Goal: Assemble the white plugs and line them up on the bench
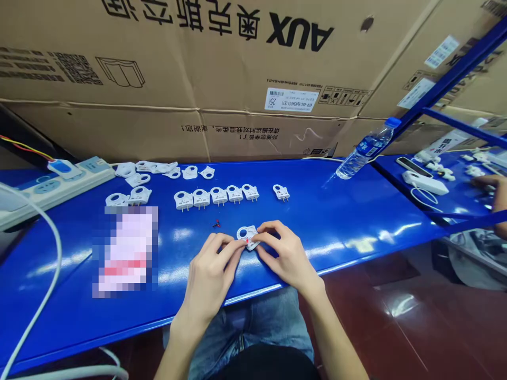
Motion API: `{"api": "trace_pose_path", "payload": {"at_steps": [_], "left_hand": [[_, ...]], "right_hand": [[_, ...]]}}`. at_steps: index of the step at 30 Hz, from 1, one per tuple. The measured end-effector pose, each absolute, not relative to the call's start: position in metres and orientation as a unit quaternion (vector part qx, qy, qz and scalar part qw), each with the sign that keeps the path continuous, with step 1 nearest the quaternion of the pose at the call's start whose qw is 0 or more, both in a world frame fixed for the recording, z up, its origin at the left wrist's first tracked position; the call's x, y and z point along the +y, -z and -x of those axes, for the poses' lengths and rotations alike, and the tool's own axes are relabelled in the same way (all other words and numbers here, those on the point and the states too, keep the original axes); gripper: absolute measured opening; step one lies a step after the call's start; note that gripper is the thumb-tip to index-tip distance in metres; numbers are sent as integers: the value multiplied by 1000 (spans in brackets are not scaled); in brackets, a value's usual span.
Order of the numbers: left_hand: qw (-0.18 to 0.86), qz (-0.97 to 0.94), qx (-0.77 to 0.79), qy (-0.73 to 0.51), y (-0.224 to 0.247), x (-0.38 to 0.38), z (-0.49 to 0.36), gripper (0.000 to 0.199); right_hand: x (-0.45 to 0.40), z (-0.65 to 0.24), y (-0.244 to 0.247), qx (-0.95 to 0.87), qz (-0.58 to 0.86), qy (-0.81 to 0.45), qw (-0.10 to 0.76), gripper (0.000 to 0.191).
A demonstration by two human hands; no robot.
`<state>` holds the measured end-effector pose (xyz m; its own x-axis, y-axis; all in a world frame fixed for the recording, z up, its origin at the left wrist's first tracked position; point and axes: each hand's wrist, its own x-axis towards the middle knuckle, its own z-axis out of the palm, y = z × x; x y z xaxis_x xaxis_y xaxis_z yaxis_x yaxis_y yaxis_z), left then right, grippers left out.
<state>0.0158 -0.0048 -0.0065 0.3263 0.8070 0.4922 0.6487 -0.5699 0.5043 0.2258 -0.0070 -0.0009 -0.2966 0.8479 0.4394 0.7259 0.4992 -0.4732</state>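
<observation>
Near the front edge of the blue table, my two hands meet at a white plug housing with a round ring hole [243,232]. My right hand [285,254] grips its right side, the index finger reaching over the inner face. The thumb and index finger of my left hand [214,266] are closed at its lower left, by a small red part [247,241] inside. Fingertips partly hide the red part and the housing's inside. Farther back, several white plugs [218,196] stand in a row with pins toward me, and a single plug [281,192] sits apart on the right.
Small dark and red pieces [216,224] lie just beyond my hands. White ring-shaped shells [158,168] and a power strip [47,187] are at the left, near a blurred pink patch [130,237]. A water bottle [366,148], blue rack post [447,84] and another person's hand [495,192] are at right.
</observation>
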Motion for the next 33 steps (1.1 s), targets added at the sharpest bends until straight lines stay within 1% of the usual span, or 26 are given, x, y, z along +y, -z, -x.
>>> {"api": "trace_pose_path", "payload": {"at_steps": [6,14,24,33], "left_hand": [[101,-802,459,-370,5,-5,-18,16],[120,-801,450,-377,4,-5,-19,15],[215,-768,444,-407,-3,-7,-21,10],[244,-738,474,-415,-5,-8,-22,13]], "right_hand": [[-7,-226,2,-806,481,-63,338,16],[-6,-226,3,-813,461,-26,354,16],[-7,-225,2,-808,447,12,383,16],[-8,-226,3,-809,443,8,387,13]]}}
